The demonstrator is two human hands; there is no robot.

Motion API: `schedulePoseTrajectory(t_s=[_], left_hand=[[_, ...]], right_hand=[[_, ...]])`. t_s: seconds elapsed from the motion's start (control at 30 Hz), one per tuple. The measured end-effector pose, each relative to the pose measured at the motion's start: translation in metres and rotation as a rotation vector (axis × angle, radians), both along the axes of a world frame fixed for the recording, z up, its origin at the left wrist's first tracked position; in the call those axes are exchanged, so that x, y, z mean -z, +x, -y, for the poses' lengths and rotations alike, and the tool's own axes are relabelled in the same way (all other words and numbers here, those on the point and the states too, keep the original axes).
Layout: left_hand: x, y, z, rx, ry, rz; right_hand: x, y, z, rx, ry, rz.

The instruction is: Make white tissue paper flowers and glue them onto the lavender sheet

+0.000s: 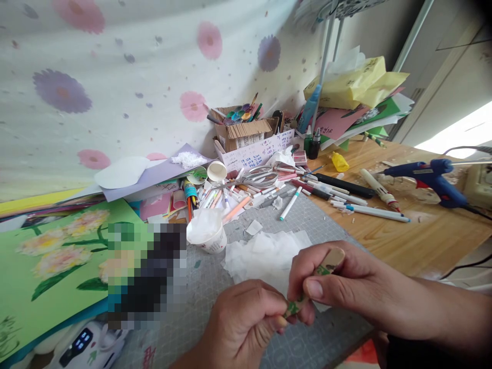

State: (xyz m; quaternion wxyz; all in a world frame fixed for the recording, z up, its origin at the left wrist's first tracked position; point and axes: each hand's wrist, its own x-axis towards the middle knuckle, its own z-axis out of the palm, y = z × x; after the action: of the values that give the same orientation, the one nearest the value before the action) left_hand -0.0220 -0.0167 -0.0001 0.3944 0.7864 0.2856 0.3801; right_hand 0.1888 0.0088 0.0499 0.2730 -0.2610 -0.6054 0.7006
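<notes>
Pinched between both hands is a flat tan strip [326,265] with a rounded end and green patches, like a wooden craft stick; my fingers cover its middle. My left hand [248,320] is closed on the lower end, thumb and index finger pressed together. Higher up, my right hand [346,287] grips the strip with the thumb laid over it, and the rounded end sticks out above. Just behind the hands lies a pile of thin white tissue sheets [265,253] on the grey cutting mat [180,338].
A paper cup [207,233] with white stuff stands behind the mat's middle. Several markers [291,204] and scissors [259,177] lie beyond it. At right is a blue glue gun [426,177]; at left, a green flower picture [57,266] and a white device with a display [82,343].
</notes>
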Motion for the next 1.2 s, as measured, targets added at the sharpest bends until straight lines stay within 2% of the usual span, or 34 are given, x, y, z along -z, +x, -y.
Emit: schedulePoseTrajectory(t_s=[0.23,0.47,0.53,0.6,0.73,0.83,1.0,1.2], left_hand=[[-0.005,0.001,-0.001,0.07,-0.116,0.076],[0.011,0.007,0.005,0.047,-0.18,0.207],[0.01,0.006,0.005,0.054,-0.2,0.184],[0.005,0.003,0.003,-0.014,-0.236,0.097],[-0.006,-0.005,-0.006,-0.434,-0.309,0.057],[-0.006,-0.008,-0.013,-0.631,-0.32,0.079],[-0.003,-0.009,-0.013,-0.669,-0.214,-0.014],[-0.004,-0.014,-0.012,-0.594,-0.07,-0.11]], right_hand=[[-0.001,0.001,0.001,-0.023,-0.032,0.011],[-0.006,0.004,0.004,-0.065,-0.009,0.041],[-0.005,0.007,0.004,-0.035,0.026,0.039],[-0.001,0.011,0.001,0.049,0.061,0.029],[0.009,0.026,-0.016,0.289,0.137,-0.023],[0.011,0.04,-0.03,0.463,0.211,-0.029],[0.01,0.056,-0.042,0.623,0.33,0.075],[0.012,0.061,-0.052,0.619,0.488,0.181]])
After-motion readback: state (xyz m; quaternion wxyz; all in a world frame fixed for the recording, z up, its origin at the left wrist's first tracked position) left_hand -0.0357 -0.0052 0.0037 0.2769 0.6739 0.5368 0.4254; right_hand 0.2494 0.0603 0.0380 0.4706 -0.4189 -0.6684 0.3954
